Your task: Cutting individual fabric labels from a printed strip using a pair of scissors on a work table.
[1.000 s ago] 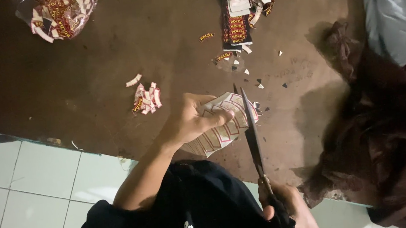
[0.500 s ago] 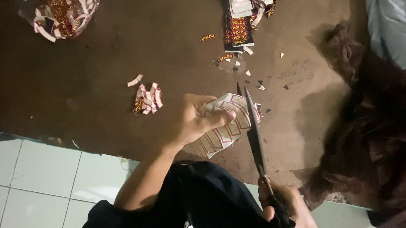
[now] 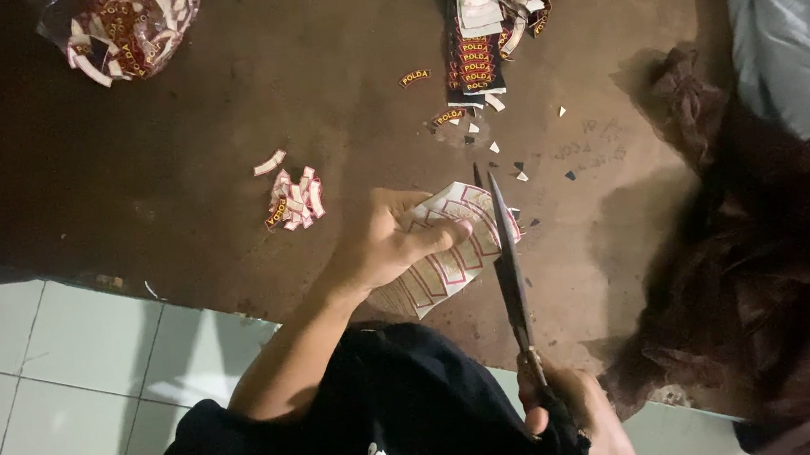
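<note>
Setting: pale tiled floor (image 3: 32,397) at the near edge, meeting a dark brown mat (image 3: 118,167) that carries all the work items; landmark for all places below is the sheet of labels.

Right hand (image 3: 587,429): nearest the viewer, below the sheet, grip clenched through the handles of long scissors (image 3: 509,267). Blades point away from the body and lie against the sheet's right edge, nearly together.

Left hand (image 3: 387,244): forearm emerging from a black printed garment (image 3: 376,431); grip pinched on the sheet of labels (image 3: 453,253), thumb on top, fingers under.

Sheet of labels: white backing with rows of curved red-outlined shapes, held just above the mat, fanned toward the scissors.

Small pile of cut labels (image 3: 294,201): left of the sheet and slightly beyond it, lying on the mat, red and white pieces overlapping.

Loose scraps (image 3: 491,138): just beyond the sheet, scattered white and dark bits.

Brown crumpled cloth (image 3: 778,248): right of the sheet, well apart from it.

Stack of label strips (image 3: 479,29): far beyond the sheet, dark red with yellow print, with white backings on top.

Bag of cut labels (image 3: 123,26): far beyond and left of the sheet, clear plastic, filled.

Grey cushion (image 3: 798,6): far right corner.
</note>
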